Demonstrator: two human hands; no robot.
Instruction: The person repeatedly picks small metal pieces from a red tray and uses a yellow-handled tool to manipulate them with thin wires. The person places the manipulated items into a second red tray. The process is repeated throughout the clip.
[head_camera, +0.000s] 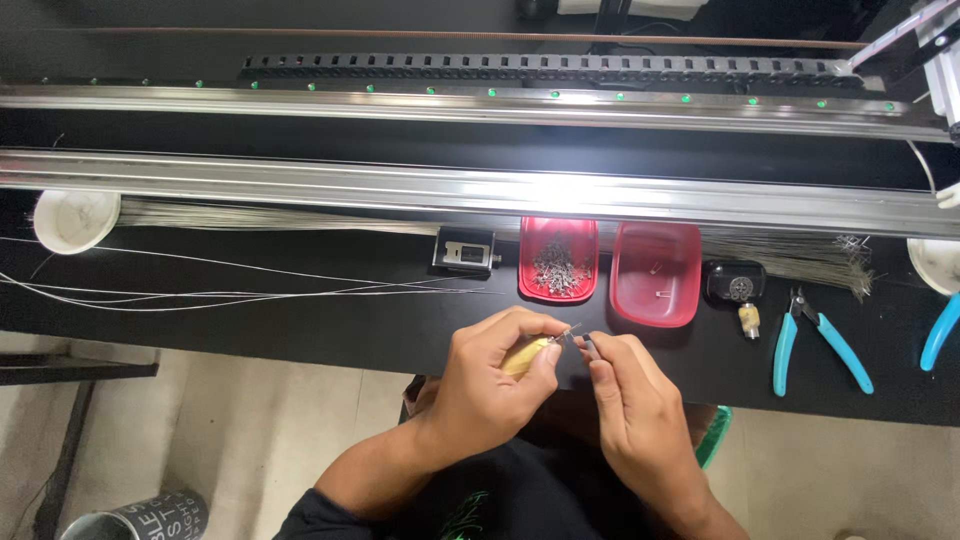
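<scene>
Between the two hands, over the bench's near edge, a tiny metal part (572, 337) is being worked: the left hand (495, 385) is closed around a yellow-handled tool (527, 356) whose tip meets it, while the right hand (625, 400) pinches the piece (too small to identify). Fitting looks underway; steadiness matters next. Just beyond the grip sit a red tray of small metal pieces (558, 260), a nearly empty red tray (656, 273) and blue-handled pliers (815, 338).

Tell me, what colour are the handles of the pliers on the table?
Light blue. The pliers lie right of the red trays, clearest in the head view.
</scene>
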